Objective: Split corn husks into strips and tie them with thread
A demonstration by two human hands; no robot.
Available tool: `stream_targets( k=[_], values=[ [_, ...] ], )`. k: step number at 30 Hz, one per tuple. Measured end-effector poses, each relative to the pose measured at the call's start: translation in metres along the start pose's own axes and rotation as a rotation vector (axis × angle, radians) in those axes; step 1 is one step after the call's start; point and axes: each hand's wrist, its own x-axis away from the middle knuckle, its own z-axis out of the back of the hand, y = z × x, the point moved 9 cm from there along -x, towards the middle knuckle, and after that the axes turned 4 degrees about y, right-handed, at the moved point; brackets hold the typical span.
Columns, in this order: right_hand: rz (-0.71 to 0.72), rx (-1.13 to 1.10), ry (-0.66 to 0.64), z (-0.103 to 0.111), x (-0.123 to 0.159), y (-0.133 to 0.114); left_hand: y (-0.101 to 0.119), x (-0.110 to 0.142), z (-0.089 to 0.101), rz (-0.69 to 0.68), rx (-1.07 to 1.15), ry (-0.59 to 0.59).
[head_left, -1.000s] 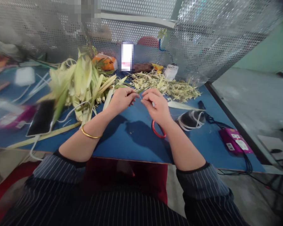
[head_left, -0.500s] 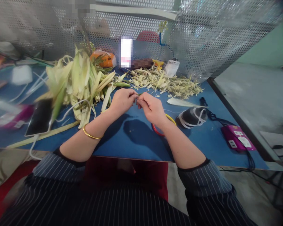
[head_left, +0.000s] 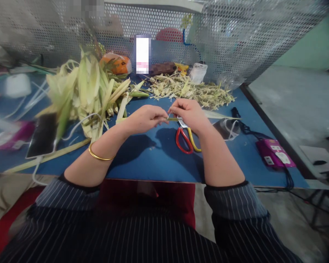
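Over the blue table, my left hand (head_left: 149,117) is closed, its fingertips pinching a thin green plant strip (head_left: 173,119) that points right. My right hand (head_left: 188,112) is closed too, slightly higher. Its thumb and fingers pinch a fine pale thread (head_left: 169,115), which runs down to the strip by the left fingertips. Just below the right hand lie scissors (head_left: 184,140) with one red and one yellow handle; that hand hides part of them. A large bundle of pale green corn husks (head_left: 90,84) lies to the left.
Husk scraps (head_left: 186,87) are heaped at the back. On the right are a dark roll with a white strap (head_left: 227,128) and a purple power strip (head_left: 275,152). A dark phone (head_left: 42,135) with a cable lies left. A lit phone (head_left: 142,54) stands before the mesh panel (head_left: 120,25).
My hands, close together before, have moved apart, the right one going up and to the right. The green strip and thread now show between them, and more of the scissors is uncovered.
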Motion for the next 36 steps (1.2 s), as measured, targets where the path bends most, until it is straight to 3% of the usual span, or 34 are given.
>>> stream_targets(
  k=[4, 8, 12, 16, 21, 25, 32, 36],
  values=[
    [-0.154, -0.225, -0.034, -0.007, 0.001, 0.015, -0.012, -0.002, 0.010, 0.089, 0.161, 0.097],
    [-0.116, -0.235, -0.060, -0.021, 0.003, 0.011, -0.031, -0.001, 0.022, 0.217, 0.297, 0.294],
    [0.102, -0.004, 0.026, -0.021, 0.009, -0.013, -0.047, 0.003, 0.028, 0.357, 0.397, 0.422],
    [0.340, 0.016, 0.152, -0.018, 0.021, -0.042, -0.052, 0.004, 0.026, 0.383, 0.385, 0.419],
    [0.233, -0.235, 0.074, -0.031, 0.021, -0.037, -0.044, 0.002, 0.022, 0.320, 0.219, 0.382],
    [0.152, -0.157, 0.155, -0.030, 0.022, -0.033, -0.040, 0.004, 0.025, 0.370, 0.155, 0.434],
    [0.131, -0.175, 0.177, -0.032, 0.026, -0.034, -0.055, 0.004, 0.013, 0.484, 0.570, 0.492],
    [0.105, -0.199, 0.167, -0.034, 0.026, -0.033, -0.058, 0.006, 0.015, 0.474, 0.584, 0.538]
  ],
)
